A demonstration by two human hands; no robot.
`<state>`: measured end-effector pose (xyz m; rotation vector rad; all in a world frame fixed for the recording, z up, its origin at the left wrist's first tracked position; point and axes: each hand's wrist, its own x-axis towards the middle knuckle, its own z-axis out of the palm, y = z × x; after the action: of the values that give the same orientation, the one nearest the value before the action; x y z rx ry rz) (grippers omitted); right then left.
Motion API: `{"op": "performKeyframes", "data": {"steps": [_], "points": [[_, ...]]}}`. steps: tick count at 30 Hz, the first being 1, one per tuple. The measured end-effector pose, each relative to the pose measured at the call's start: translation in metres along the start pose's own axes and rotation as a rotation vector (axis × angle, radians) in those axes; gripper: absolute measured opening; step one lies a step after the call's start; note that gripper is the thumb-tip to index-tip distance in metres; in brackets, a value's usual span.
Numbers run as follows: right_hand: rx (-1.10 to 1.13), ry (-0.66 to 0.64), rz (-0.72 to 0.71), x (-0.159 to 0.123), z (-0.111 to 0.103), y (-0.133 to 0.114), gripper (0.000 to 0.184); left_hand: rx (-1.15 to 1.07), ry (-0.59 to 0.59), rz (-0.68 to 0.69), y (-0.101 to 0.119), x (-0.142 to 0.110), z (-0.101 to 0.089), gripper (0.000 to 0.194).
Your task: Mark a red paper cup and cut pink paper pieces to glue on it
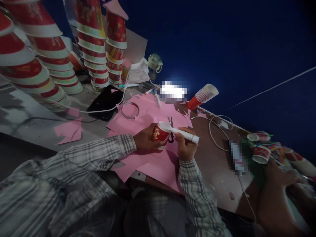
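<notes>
My left hand (147, 137) is wrapped round a small red paper cup (159, 133) with a gold pattern, tilted over the pink paper (148, 158). A thick white marker (186, 134) is gripped in my right hand (187, 146). Its far end points at the cup and overlaps the cup's edge; whether it touches cannot be told. Behind the cup lies a pair of scissors (171, 122) with dark handles, partly hidden by the cup and the marker. A silvery ring-shaped band (130, 110) rests on the paper beyond my left hand.
Tall stacks of red and white paper cups (95, 56) stand at the left, near a black tablet-like device (106, 102). Nested cups (203, 95) lean at the back right. White cables (214, 135) cross the table. Another person's arm (274, 194) reaches in at the right.
</notes>
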<state>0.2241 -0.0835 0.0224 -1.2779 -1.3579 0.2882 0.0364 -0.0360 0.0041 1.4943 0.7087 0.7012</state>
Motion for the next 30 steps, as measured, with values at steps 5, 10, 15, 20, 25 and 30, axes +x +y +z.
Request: {"op": "performKeyframes", "data": {"steps": [5, 10, 15, 20, 25, 30], "points": [[0.115, 0.009, 0.102, 0.001, 0.003, 0.004, 0.021, -0.113, -0.062, -0.038, -0.005, 0.003, -0.001, 0.061], [0.257, -0.023, 0.192, 0.001, 0.004, 0.011, 0.021, -0.252, -0.144, 0.007, -0.010, 0.004, -0.002, 0.059], [0.451, -0.030, 0.331, 0.003, 0.007, 0.016, 0.025, -0.318, -0.222, 0.014, -0.015, 0.005, -0.003, 0.058], [0.596, -0.031, 0.436, 0.007, 0.011, 0.013, 0.030, -0.336, -0.324, 0.017, -0.013, 0.004, -0.004, 0.059], [0.757, -0.048, 0.591, 0.012, 0.008, 0.013, 0.032, -0.243, -0.367, 0.096, -0.003, 0.002, -0.007, 0.064], [0.829, -0.034, 0.571, 0.019, -0.001, 0.014, 0.037, -0.111, -0.304, 0.124, 0.003, 0.000, -0.008, 0.072]]}}
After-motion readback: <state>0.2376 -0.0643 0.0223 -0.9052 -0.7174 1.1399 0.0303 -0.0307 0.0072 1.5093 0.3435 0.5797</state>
